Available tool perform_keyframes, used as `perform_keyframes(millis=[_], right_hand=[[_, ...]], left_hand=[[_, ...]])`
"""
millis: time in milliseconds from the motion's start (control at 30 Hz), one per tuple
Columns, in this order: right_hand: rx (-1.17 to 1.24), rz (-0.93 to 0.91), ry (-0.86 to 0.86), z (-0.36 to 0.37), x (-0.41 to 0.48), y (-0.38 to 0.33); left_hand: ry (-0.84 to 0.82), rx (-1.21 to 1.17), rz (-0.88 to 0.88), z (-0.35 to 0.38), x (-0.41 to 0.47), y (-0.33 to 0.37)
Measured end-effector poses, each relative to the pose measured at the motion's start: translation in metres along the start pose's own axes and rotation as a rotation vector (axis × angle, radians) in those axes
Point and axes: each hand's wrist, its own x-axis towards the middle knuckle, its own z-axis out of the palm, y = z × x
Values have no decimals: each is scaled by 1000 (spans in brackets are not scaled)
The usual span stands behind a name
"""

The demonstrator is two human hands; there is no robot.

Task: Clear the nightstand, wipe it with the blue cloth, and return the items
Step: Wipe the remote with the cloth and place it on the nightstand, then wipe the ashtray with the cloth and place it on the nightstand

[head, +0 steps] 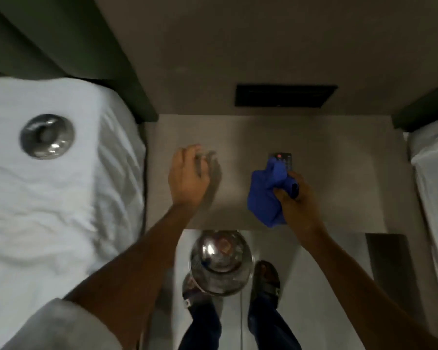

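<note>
White sleeve (pixel 68 324) pushed up on left arm, dark blue trousers (pixel 205 327), dark sandals (pixel 266 281)

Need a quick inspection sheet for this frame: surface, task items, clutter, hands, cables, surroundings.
Surface: nightstand top mostly bare.
Task items: blue cloth and remote held together over the nightstand; metal bowl on the bed.
Clutter: second metal bowl low in front of the nightstand, support unclear.
Hands: left hand blurred, empty over the top; right hand grips cloth and remote.
Cables: nothing seen.
Surroundings: dark wall panel, second bed edge at right.
</note>
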Motion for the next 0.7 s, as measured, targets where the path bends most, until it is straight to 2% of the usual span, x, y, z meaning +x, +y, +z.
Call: perform_keyframes(millis=[67, 133, 200, 267, 333, 400, 433, 500, 600, 700], right_hand=[[-56, -75, -53, 34, -4, -20], [-101, -129, -77, 68, -7, -43], [-110, -184, -99, 96, -10, -64], [-100, -206, -137, 118, -11, -78], [-89, -224, -179, 143, -13, -93], [-91, -214, -198, 160, -13, -98], [-101, -215, -209, 167, -13, -98], [-104, -218, -216, 177, -14, -97], [-98, -209, -195, 181, -15, -94], [-96, -206, -190, 183, -11, -93]], left_hand=[[175, 95, 101, -57, 30, -30], [335, 220, 58, -118, 57, -64], [409, 341, -40, -175, 73, -99], [389, 421, -204, -218, 82, -131], [310, 407, -473, -249, 89, -163], [123, 301, -790, -257, 100, -191], [11, 246, -874, -257, 102, -200], [-79, 120, -874, -251, 104, -203], [58, -104, -833, -237, 102, -195], [50, -227, -887, -232, 103, -194]])
